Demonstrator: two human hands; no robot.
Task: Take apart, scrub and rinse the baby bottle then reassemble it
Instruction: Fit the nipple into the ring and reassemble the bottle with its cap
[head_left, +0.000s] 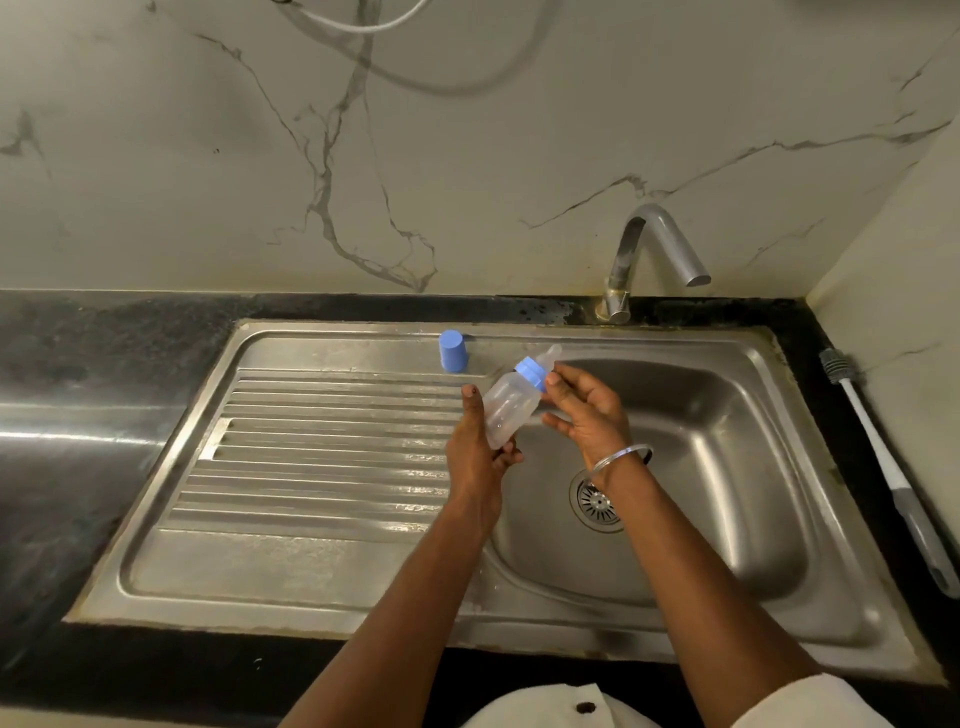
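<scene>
A: What's the biggest thing there?

B: A marble wall (208, 156). Below it is a dark counter (104, 364) with a steel sink (311, 561) set in it, ribbed drainboard on the left and basin on the right.

A: And round the edges?

B: A tap (649, 244) stands behind the basin. A brush (883, 467) lies on the counter right of the sink, bristles toward the wall.

A: The hands?

B: Both are above the sink, where drainboard meets basin. The left hand (475, 452) is curled round the lower half of the bottle (511, 410) and holds it tilted, top pointing up and right. The right hand (587, 410) is loose, fingers spread, gripping nothing. Its thumb tip is at the ring (532, 371); I cannot tell whether it touches.

A: Is the bottle in pieces?

B: The blue ring and clear teat (551, 355) sit on it. The blue cap (453, 352) stands apart on the sink's back ledge, left of the tap.
</scene>
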